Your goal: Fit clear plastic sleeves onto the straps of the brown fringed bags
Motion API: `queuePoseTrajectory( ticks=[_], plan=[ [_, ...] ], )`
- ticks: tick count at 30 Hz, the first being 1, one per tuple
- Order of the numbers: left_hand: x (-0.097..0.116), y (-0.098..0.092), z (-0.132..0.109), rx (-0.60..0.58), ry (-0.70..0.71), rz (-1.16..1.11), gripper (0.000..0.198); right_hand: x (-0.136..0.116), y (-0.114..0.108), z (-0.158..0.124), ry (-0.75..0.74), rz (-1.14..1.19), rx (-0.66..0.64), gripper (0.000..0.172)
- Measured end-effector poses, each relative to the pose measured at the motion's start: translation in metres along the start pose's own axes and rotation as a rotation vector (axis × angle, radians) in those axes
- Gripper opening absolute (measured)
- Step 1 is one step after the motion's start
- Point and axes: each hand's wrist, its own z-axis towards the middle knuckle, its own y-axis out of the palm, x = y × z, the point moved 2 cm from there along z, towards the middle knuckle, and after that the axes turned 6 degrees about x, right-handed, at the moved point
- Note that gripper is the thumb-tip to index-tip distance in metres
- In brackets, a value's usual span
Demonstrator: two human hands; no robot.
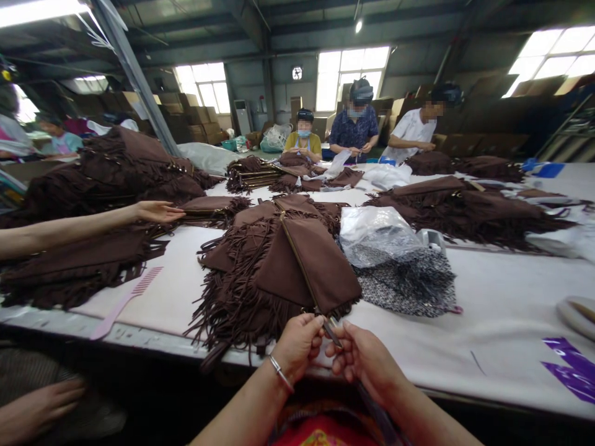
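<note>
A brown fringed bag [320,266] with a brass-coloured zipper lies in front of me on a pile of similar bags, its near corner at my hands. My left hand [297,347], with a bangle at the wrist, is closed in a pinch at the end of a narrow brown strap [333,335], close to the zipper's near end. Thumb and fingers of my right hand [365,356] are closed on the same strap, beside a small metal piece. A dark strip hangs below my right hand toward my lap. Exactly how the strap meets the bag is hidden by my fingers.
A pink comb [125,303] lies at the table's left edge. A co-worker's arm [93,228] reaches in over bag stacks there. Right of my bag sits a plastic-wrapped speckled bundle [404,279]; a tape roll [579,314] lies far right. People work across the table.
</note>
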Motion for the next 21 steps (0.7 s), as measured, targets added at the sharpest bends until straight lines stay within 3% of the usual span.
queuePoseTrajectory(
  ticks=[5,12,14,17,19,21],
  plan=[
    [-0.002,0.0,0.0,0.004,0.002,0.007,0.037,0.001,0.002,0.006,-0.041,-0.224,0.048,0.041],
    [-0.009,-0.006,0.003,0.037,-0.004,0.086,0.047,0.012,0.01,0.016,-0.076,-0.355,0.059,0.035],
    [-0.011,-0.008,0.005,0.056,0.004,0.109,0.049,0.005,0.007,0.016,-0.139,-0.488,0.06,0.033],
    [-0.011,-0.009,0.007,0.073,-0.003,0.101,0.053,-0.036,-0.008,0.018,-0.472,-0.816,0.169,0.033],
    [-0.012,-0.008,0.009,0.071,-0.025,0.091,0.055,-0.079,-0.024,0.025,-0.708,-1.059,0.337,0.031],
    [-0.013,-0.008,0.012,0.066,-0.041,0.089,0.057,-0.123,-0.041,0.042,-0.804,-1.322,0.517,0.03]
  ],
)
